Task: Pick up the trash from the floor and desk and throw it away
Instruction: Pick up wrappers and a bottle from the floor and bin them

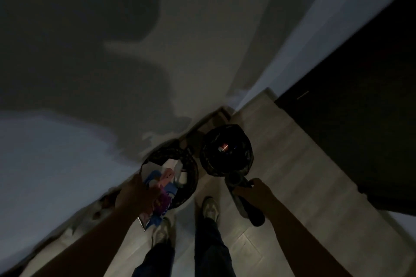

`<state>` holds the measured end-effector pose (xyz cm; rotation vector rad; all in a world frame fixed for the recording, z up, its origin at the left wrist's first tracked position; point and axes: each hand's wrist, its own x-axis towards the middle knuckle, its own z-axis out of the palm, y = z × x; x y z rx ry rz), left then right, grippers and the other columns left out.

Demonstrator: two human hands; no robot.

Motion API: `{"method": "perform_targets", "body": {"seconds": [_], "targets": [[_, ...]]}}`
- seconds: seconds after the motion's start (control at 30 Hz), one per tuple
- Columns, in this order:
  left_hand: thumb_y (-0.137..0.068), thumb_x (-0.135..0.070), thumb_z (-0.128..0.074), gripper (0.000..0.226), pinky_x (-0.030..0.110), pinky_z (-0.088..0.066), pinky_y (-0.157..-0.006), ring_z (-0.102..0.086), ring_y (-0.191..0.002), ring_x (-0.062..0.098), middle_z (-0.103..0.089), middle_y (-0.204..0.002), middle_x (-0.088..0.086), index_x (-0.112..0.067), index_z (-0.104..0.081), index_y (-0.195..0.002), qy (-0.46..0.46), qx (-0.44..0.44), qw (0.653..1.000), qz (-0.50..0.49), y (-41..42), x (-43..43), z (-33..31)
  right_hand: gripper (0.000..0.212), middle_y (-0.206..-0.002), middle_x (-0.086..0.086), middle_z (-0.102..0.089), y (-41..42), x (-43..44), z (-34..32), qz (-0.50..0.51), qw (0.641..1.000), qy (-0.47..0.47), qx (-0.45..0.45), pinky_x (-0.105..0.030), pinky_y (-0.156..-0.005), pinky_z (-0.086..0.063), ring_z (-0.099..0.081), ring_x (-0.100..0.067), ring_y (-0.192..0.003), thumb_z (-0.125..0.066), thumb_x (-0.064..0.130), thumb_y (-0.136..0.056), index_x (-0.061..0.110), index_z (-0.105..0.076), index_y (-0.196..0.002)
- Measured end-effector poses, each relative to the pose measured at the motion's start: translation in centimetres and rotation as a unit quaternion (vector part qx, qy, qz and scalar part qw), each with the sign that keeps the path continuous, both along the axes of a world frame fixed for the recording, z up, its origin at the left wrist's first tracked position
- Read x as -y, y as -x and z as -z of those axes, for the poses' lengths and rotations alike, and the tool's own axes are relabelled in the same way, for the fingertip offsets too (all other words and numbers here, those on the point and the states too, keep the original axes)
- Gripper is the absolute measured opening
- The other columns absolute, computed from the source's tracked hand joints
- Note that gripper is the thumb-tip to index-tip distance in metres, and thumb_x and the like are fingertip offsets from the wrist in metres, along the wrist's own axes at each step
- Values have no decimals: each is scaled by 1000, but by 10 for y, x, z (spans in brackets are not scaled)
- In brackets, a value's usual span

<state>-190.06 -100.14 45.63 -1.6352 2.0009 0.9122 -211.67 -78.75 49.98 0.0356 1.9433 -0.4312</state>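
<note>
Two round bins stand on the floor by the wall corner. The left bin (191, 164) holds white paper and colourful wrappers. The right bin (227, 141) has a dark liner and a small red item inside. My left hand (135, 195) grips colourful wrappers (157, 209) over the left bin's near rim. My right hand (254, 191) holds a dark bottle-like object (247, 211) just in front of the right bin. The scene is dim and blurred.
A pale wall (135, 51) runs along the left and far side. A dark door or cabinet (360, 119) stands at the right. My two feet (209, 207) stand on the light tiled floor (292, 175) behind the bins.
</note>
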Motion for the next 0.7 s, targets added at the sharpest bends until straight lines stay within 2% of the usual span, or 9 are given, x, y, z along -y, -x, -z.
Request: {"method": "perform_targets", "body": {"seconds": [0.1, 0.17, 0.23, 0.3, 0.4, 0.47, 0.53, 0.63, 0.7], "targets": [[-82, -40, -64, 56, 25, -35, -56, -52, -67, 19, -53, -76, 2, -4, -48, -122, -18, 25, 1000, 0, 15, 4, 44, 55, -126, -18, -55, 31, 14, 46, -25, 999, -6, -31, -35, -93, -45, -55, -32, -114, -64, 30, -88, 3, -43, -132], [-84, -39, -63, 62, 27, -41, -65, -61, -84, 29, -63, -94, 13, -3, -44, -130, -26, 38, 999, 16, 26, 7, 81, 59, -125, -14, -57, 49, 21, 81, -14, 999, -14, -48, -33, -91, -45, -56, -30, -114, -67, 32, -85, 6, -43, -132], [-84, -38, -63, 57, 31, -45, -73, -62, -96, 33, -63, -103, 18, -2, -47, -125, -36, 55, 998, 21, 36, 8, 115, 62, -133, -15, -51, 65, 28, 115, -33, 999, -17, -23, -37, -97, -44, -52, -32, -119, -65, 30, -88, 6, -38, -139], [-84, -39, -63, 55, 30, -42, -69, -60, -93, 32, -60, -98, 15, -2, -48, -121, -43, 78, 996, 22, 46, 10, 149, 68, -140, -16, -45, 80, 32, 151, -41, 999, -9, 0, -43, -103, -40, -46, -36, -124, -65, 29, -88, 10, -32, -145], [-84, -44, -62, 57, 30, -39, -69, -55, -85, 27, -56, -94, 11, -2, -48, -120, -52, 93, 994, 29, 57, 11, 198, 67, -133, -17, -49, 93, 32, 202, -49, 998, -20, -24, -42, -93, -43, -50, -37, -117, -67, 30, -87, 9, -36, -142], [-83, -45, -64, 56, 32, -46, -72, -57, -84, 28, -59, -95, 11, -2, -49, -116, -51, 84, 995, 10, 61, 13, 227, 54, -118, -17, -53, 98, 32, 232, -65, 997, -25, -36, -40, -85, -43, -53, -35, -106, -67, 29, -86, 13, -43, -131], [-82, -47, -65, 61, 39, -50, -81, -61, -97, 34, -62, -107, 18, -1, -49, -118, -56, 94, 994, 21, 64, 16, 249, 47, -103, -14, -53, 102, 32, 257, -76, 996, -28, -45, -41, -80, -43, -54, -34, -95, -67, 27, -85, 13, -46, -125], [-82, -48, -66, 71, 38, -46, -89, -54, -115, 34, -56, -125, 18, -4, -43, -133, -77, 91, 993, 23, 67, 15, 268, 48, -90, -14, -57, 103, 31, 284, -77, 995, -35, -61, -44, -77, -45, -55, -27, -81, -68, 25, -84, 5, -50, -123], [-83, -45, -65, 69, 40, -46, -94, -52, -118, 35, -54, -129, 17, -6, -42, -135, -79, 95, 992, 41, 68, 11, 276, 55, -103, -15, -59, 105, 31, 297, -82, 994, -37, -61, -41, -78, -44, -56, -29, -91, -69, 24, -82, 7, -47, -129]]}}
